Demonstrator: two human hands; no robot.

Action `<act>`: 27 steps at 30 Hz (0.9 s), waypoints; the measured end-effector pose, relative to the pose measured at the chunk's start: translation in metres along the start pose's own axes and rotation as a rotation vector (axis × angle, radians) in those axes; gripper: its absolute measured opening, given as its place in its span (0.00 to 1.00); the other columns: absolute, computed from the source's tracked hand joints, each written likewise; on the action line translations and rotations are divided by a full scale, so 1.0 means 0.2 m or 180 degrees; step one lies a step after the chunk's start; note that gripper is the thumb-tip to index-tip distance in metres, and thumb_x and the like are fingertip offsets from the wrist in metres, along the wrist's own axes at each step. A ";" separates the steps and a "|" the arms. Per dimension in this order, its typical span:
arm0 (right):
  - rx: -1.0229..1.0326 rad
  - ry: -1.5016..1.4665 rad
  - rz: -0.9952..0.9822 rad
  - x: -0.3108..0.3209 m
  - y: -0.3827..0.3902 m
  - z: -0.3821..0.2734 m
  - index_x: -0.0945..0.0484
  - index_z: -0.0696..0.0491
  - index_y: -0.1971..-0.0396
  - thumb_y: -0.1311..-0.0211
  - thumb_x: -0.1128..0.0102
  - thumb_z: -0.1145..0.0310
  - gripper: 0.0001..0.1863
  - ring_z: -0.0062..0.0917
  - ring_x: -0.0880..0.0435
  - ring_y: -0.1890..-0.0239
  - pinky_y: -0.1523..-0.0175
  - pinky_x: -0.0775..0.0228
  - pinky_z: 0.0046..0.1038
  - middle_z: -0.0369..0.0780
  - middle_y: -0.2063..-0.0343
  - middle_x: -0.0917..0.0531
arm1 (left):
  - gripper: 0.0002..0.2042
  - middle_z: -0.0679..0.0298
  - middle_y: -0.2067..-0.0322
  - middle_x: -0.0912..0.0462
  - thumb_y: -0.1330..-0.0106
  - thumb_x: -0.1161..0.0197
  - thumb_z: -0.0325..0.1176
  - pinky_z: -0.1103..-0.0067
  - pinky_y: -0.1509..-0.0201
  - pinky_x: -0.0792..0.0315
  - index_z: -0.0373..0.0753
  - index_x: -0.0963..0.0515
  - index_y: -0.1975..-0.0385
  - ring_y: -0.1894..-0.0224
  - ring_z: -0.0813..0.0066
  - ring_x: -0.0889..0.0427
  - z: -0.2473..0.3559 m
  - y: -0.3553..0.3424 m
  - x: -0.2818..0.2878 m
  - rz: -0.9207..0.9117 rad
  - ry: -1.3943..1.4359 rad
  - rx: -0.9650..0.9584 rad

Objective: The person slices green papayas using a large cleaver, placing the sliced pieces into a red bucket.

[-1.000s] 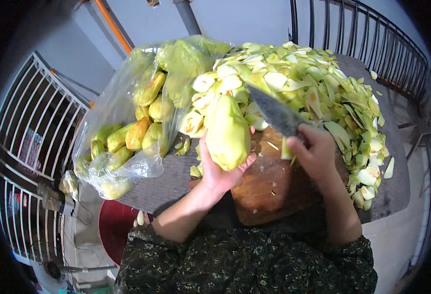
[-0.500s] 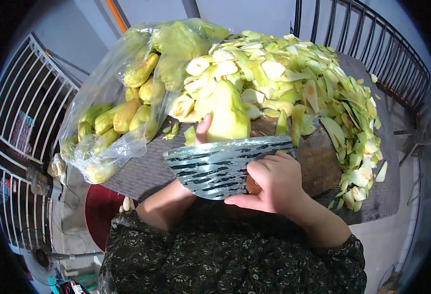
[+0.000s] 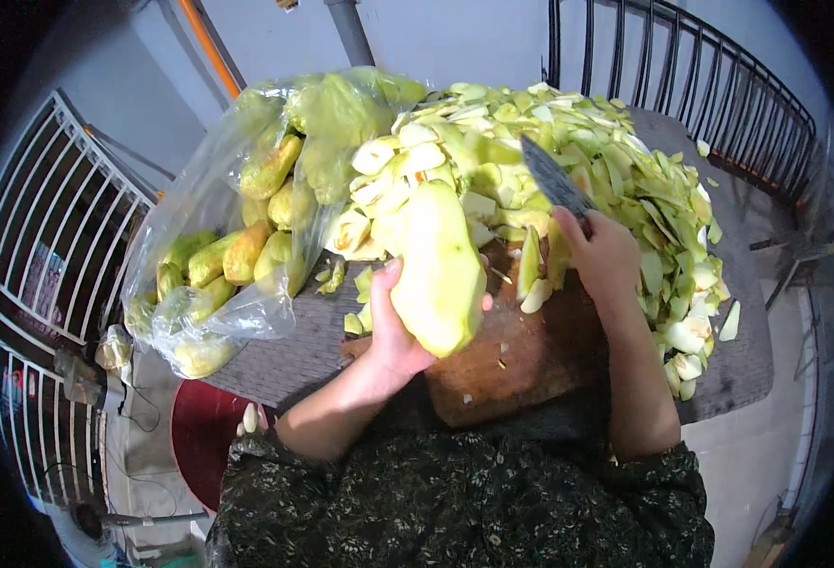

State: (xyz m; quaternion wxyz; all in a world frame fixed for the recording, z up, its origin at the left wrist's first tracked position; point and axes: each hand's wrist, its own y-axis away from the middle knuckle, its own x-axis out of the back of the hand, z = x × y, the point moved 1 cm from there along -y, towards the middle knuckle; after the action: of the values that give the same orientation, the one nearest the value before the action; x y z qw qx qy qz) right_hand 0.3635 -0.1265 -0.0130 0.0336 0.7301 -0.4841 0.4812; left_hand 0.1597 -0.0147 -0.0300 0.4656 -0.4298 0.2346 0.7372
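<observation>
My left hand grips a large peeled, pale-green gourd-like vegetable from its left side, thumb along the edge. The vegetable is held tilted over the near left part of the wooden cutting board. My right hand is closed round the handle of a broad cleaver. Its dark-streaked blade is raised, seen nearly edge-on, with the tip up and to the left in front of the slices. The handle is mostly hidden by my fingers. Right behind both hands rises a heap of pale-green slices and peel.
A clear plastic bag of whole yellow-green vegetables lies at the left of the grey ribbed tabletop. Below the table's left edge shows a red round container. Black metal railings stand at the back right, a white rack at the left.
The cleaver has swung from lying broadside in front of the vegetable to upright at the right. The vegetable has come nearer to me, and more of the board shows.
</observation>
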 end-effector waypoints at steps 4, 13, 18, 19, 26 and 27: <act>0.0132 -0.0658 -0.0024 0.07 0.06 -0.05 0.27 0.58 0.82 0.46 0.43 0.41 0.30 0.42 0.24 0.80 0.74 0.37 0.36 0.47 0.86 0.26 | 0.31 0.54 0.54 0.24 0.39 0.55 0.61 0.61 0.59 0.24 0.44 0.32 0.45 0.59 0.52 0.21 0.03 0.00 0.04 0.0319 0.0463 0.0256; 0.1530 -0.1031 -0.1017 0.07 0.29 -0.26 0.32 0.54 0.87 0.57 0.34 0.41 0.29 0.37 0.25 0.83 0.76 0.36 0.34 0.41 0.89 0.28 | 0.32 0.59 0.50 0.25 0.37 0.60 0.63 0.66 0.55 0.28 0.44 0.32 0.45 0.52 0.63 0.24 0.05 -0.05 0.14 0.0626 0.0246 0.0300; 0.2134 -0.0811 -0.0915 0.09 0.33 -0.34 0.33 0.49 0.90 0.60 0.33 0.40 0.28 0.33 0.23 0.83 0.75 0.34 0.32 0.36 0.89 0.26 | 0.41 0.52 0.45 0.31 0.42 0.58 0.71 0.62 0.39 0.38 0.41 0.37 0.40 0.44 0.55 0.31 0.04 -0.03 0.17 -0.0347 0.1193 0.0715; 0.2162 -0.0831 -0.0955 0.10 0.33 -0.35 0.33 0.49 0.91 0.61 0.32 0.40 0.28 0.32 0.23 0.83 0.74 0.34 0.32 0.36 0.89 0.26 | 0.41 0.52 0.46 0.29 0.43 0.56 0.70 0.61 0.40 0.37 0.41 0.36 0.41 0.45 0.56 0.30 0.05 -0.05 0.14 -0.0460 0.1241 0.0713; 0.2744 -0.0880 -0.0912 0.12 0.38 -0.38 0.34 0.46 0.92 0.63 0.34 0.35 0.30 0.27 0.22 0.83 0.72 0.34 0.27 0.33 0.89 0.26 | 0.36 0.48 0.49 0.27 0.41 0.50 0.60 0.68 0.46 0.28 0.34 0.38 0.42 0.52 0.60 0.23 0.04 -0.02 0.08 0.0033 -0.0038 0.0302; 0.2767 -0.0903 -0.0854 0.12 0.38 -0.38 0.34 0.46 0.92 0.63 0.34 0.34 0.30 0.27 0.22 0.82 0.72 0.34 0.27 0.33 0.88 0.26 | 0.36 0.48 0.49 0.27 0.41 0.50 0.60 0.68 0.46 0.28 0.34 0.38 0.42 0.52 0.60 0.23 0.04 -0.02 0.09 -0.0037 0.0002 0.0368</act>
State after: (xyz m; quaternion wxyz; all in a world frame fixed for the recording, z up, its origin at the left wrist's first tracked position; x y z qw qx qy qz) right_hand 0.2582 -0.1432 0.0146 -0.2796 0.7910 -0.1392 0.5261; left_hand 0.1565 0.0023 -0.0418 0.4938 -0.4037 0.2744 0.7196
